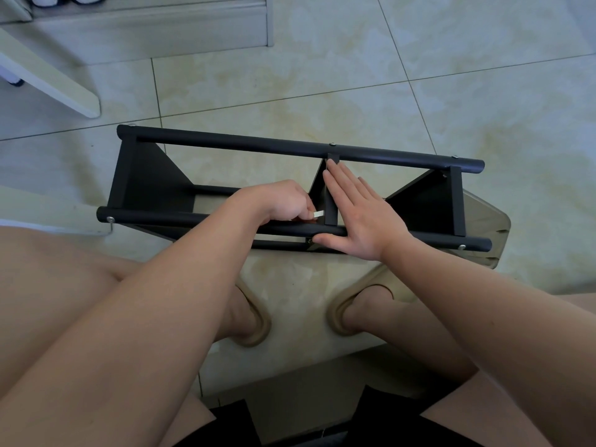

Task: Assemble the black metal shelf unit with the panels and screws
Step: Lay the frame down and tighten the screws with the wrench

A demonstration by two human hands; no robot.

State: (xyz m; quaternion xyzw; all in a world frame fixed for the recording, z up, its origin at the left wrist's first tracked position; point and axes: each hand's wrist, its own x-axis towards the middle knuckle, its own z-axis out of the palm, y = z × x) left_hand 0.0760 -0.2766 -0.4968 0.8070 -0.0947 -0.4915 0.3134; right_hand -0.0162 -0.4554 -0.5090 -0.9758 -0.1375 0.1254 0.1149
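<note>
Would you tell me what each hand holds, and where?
The left hand pinches a small silvery metal tool by one end; the right hand holds nothing, lying flat on the black metal shelf unit.

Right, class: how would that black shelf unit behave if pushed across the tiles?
The black shelf unit would probably move stiffly as one piece, its tubes and panels screwed together. On the glossy tiled floor it may skid, perhaps why the right hand presses it while the left hand grips a small silver tool.
</note>
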